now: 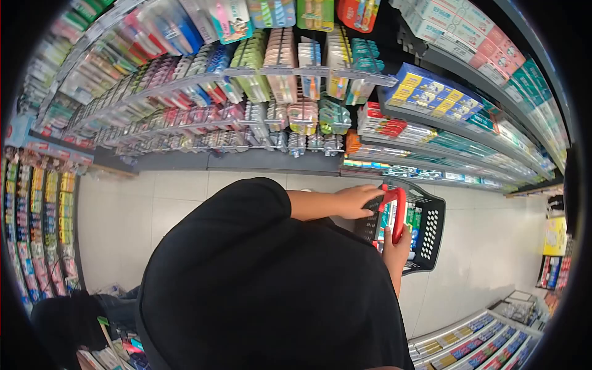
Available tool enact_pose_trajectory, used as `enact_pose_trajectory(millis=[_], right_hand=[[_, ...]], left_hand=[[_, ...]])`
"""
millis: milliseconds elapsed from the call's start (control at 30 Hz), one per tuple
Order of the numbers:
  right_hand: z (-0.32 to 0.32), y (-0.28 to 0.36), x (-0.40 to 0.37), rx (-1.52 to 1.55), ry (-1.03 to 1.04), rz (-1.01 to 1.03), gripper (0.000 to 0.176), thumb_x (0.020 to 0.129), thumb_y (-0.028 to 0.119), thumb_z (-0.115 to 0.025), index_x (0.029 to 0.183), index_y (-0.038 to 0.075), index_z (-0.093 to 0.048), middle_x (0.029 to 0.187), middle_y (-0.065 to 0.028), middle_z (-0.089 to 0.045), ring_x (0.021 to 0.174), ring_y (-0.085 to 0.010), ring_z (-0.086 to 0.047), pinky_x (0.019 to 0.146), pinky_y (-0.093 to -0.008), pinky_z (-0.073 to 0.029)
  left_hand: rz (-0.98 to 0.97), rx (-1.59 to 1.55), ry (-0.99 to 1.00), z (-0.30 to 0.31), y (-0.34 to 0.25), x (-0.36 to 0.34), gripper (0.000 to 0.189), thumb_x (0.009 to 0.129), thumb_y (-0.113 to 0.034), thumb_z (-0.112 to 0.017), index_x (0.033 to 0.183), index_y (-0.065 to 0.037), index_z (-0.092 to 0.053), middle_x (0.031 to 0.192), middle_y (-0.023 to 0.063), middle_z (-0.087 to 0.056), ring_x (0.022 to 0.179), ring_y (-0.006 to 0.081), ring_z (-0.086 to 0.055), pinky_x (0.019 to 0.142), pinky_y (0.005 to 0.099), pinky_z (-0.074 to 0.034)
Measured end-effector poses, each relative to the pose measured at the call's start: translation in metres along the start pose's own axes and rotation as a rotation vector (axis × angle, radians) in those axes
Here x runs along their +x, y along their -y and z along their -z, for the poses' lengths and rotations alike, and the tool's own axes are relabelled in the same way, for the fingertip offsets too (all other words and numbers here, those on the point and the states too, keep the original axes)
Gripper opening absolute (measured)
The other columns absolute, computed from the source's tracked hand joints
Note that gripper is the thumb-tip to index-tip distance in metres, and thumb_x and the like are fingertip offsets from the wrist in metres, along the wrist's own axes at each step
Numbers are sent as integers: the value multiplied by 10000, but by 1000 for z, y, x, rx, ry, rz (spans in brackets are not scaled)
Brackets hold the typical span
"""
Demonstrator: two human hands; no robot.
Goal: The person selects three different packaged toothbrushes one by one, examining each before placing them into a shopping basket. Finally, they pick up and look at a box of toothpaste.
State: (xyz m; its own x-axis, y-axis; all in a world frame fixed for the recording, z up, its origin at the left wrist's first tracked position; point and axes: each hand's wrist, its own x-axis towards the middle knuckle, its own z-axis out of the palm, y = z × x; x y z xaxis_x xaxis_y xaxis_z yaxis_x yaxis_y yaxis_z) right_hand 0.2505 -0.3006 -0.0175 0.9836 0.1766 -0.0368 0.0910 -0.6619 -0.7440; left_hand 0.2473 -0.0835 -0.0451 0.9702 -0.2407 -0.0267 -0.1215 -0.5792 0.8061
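A black plastic shopping basket [436, 237] with perforated walls and a red handle [401, 206] is in front of me, right of centre. My left hand [359, 201] lies over the basket's near upper edge, by one end of the handle, its fingers bent over the dark rim. Lower down, my right hand [398, 245] is closed around the red handle, thumb up along it. Inside the basket are green, white and blue packages [414, 223], partly hidden by the handle and hands.
Shelves of hanging toothbrush packs [246, 74] run along the top. Boxed toothpaste [435, 92] fills shelves at upper right. A lower display [475, 339] borders the bottom right. Pale tiled floor [487, 246] lies around the basket. Another person in dark clothing [68, 317] is at lower left.
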Motion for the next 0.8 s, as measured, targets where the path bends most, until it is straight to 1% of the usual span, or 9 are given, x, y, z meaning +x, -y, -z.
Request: enact_pose_trajectory(millis=[67,200,300,400,567,633,700,767,800], right_hand=[[4,8,0,-105,-3,131,580,792,254,-675,1245,-14,-431,1180,-207,-447,1061,-346,-475,902,-392,-391],[4,13,0,-172,-18,246,620,783,240,-678,1284,6,-400,1289,-225,-352,1147,-383,-410,949,-426,-363],[6,18,-3,-273,-9,283,649,770,240,-691,1300,17,-391,1307,-232,-334,1171,-393,-387,960,-436,-351],[2,27,-4,-245,21,301,585,752,224,-708,1233,11,-454,1273,-246,-352,1165,-405,-382,960,-440,-346],[12,33,26,-270,56,274,407,779,179,-682,1102,-13,-525,1132,-182,-490,1016,-342,-496,872,-400,-407],[6,31,40,-61,-64,85,328,826,202,-637,1052,-20,-556,956,-165,-563,916,-309,-543,827,-365,-428],[-9,7,55,-46,-151,35,334,833,228,-632,1033,-30,-565,974,-181,-570,888,-305,-554,812,-358,-436],[-19,5,63,-253,-15,12,346,833,252,-634,1022,-31,-573,939,-168,-603,836,-286,-573,783,-356,-448],[-14,39,61,-254,90,-155,349,832,260,-633,1026,-25,-579,882,-156,-632,799,-259,-595,757,-353,-454]], left_hand=[[183,-32,-103,-6,36,-26,661,821,-284,-618,1373,-95,-307,1349,208,-382,1262,351,-360,1024,410,-330],[526,-47,-289,6,83,-79,656,802,-319,-645,1332,-55,-362,1204,200,-511,977,298,-579,857,387,-459],[658,-69,-490,24,124,-99,625,797,-312,-650,1306,-53,-396,1155,179,-542,845,250,-607,782,365,-483],[721,-4,-672,62,141,-103,606,790,-305,-660,1283,-48,-418,1141,170,-548,827,241,-612,769,360,-483],[588,67,-1009,136,169,-77,700,770,-314,-689,1289,36,-376,1159,205,-522,975,294,-558,856,376,-444],[557,67,-1129,169,158,-66,776,759,-332,-697,1311,64,-322,1215,239,-463,1069,338,-494,914,397,-402],[578,-18,-1237,193,148,-51,862,747,-361,-697,1340,79,-254,1280,285,-381,1179,397,-402,985,430,-342],[686,-118,-1357,204,157,-28,1030,669,-369,-776,1363,80,-162,1306,279,-303,1181,384,-386,974,425,-353],[745,-156,-1405,209,151,-18,1065,652,-368,-788,1368,77,-137,1307,280,-287,1198,390,-363,986,426,-341]])
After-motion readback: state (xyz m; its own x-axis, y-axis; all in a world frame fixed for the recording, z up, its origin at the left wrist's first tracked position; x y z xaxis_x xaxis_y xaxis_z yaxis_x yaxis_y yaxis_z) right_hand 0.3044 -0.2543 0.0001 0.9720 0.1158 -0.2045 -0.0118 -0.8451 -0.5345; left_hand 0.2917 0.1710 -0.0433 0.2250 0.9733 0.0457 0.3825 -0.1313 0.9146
